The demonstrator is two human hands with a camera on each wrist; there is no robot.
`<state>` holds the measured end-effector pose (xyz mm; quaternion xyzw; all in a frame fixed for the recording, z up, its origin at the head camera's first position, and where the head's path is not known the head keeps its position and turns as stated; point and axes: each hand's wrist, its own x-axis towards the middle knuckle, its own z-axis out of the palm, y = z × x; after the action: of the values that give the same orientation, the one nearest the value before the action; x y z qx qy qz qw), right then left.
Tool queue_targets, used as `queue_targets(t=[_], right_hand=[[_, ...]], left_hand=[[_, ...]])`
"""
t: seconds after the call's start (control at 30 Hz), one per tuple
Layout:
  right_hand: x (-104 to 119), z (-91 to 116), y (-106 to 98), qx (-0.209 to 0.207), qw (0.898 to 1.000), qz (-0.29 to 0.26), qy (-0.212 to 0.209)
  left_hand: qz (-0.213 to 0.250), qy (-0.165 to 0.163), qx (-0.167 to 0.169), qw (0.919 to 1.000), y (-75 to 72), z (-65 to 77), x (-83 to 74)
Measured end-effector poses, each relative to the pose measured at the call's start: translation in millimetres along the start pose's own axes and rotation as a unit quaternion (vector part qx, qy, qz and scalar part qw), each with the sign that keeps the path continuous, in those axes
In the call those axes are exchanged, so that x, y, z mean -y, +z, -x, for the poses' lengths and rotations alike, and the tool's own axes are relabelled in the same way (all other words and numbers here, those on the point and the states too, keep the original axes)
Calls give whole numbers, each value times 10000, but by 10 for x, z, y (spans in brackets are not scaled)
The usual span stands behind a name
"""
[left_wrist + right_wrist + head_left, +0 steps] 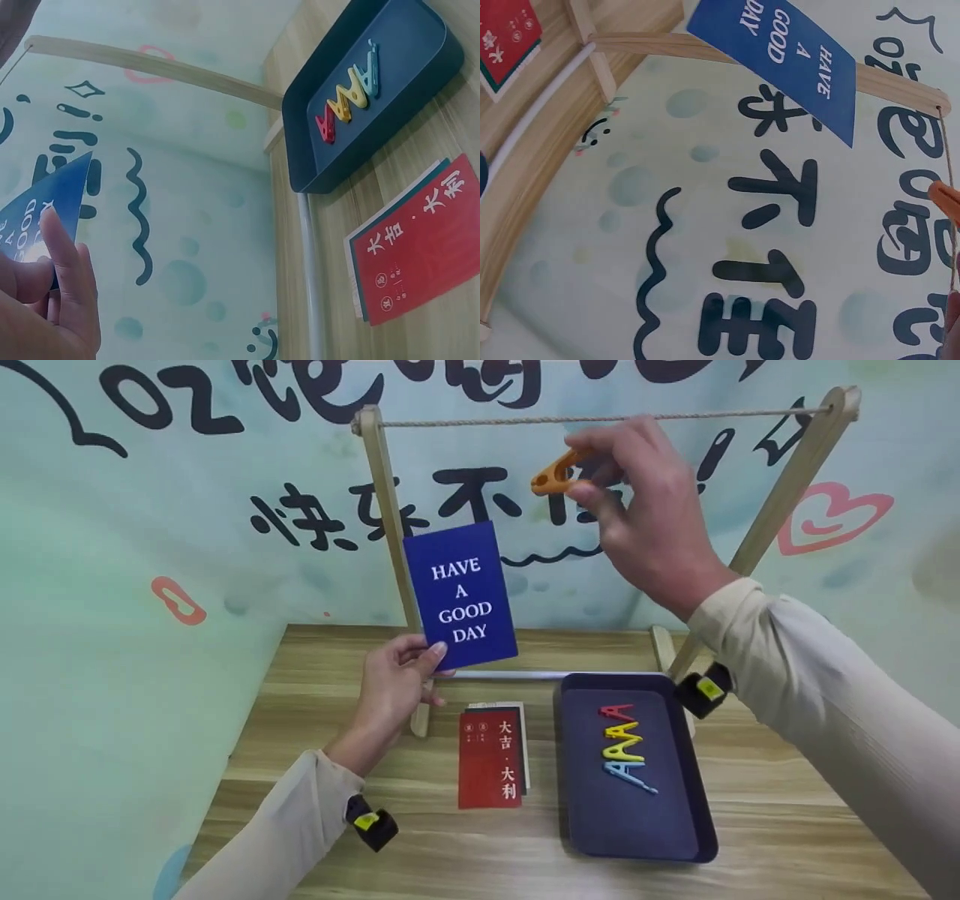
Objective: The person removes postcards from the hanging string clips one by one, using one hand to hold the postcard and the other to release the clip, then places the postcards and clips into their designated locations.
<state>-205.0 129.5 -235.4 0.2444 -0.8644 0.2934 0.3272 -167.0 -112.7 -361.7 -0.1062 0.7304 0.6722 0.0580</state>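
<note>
A blue card (465,596) printed "HAVE A GOOD DAY" is pinched at its lower left corner by my left hand (394,690), thumb on the front. The card stands nearly upright, tilted a little, in front of the frame's left post. My right hand (652,502) holds an orange clothespin (553,476) between thumb and fingers, just below the rope (487,421). In the right wrist view only the tip of the orange clothespin (945,199) shows at the right edge, beside the rope.
On the wooden table (300,810) lies a small stack of cards, the red card (487,765) on top. To its right, a dark tray (637,832) holds several clothespins (622,742) in red, yellow and blue. Wooden posts (795,472) carry the rope before a printed backdrop.
</note>
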Motion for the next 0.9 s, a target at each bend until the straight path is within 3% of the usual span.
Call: queue_targets(t=[0.17,0.4,0.7,0.9], right_hand=[[-64,183,26,-28,10000,-50,27],[-155,420,7,355,9988,-68,330],[-301,818,26,736,9942,97,778],[-410,1127,89,910,9929,264,720]], left_hand=[[-23,-168,74,9998,-29,19,65],[-226,-276,204,9992,-31,61,176],[-159,-377,275,9988,0,124,487],[-281,-538,315,9977,-13,170,693]])
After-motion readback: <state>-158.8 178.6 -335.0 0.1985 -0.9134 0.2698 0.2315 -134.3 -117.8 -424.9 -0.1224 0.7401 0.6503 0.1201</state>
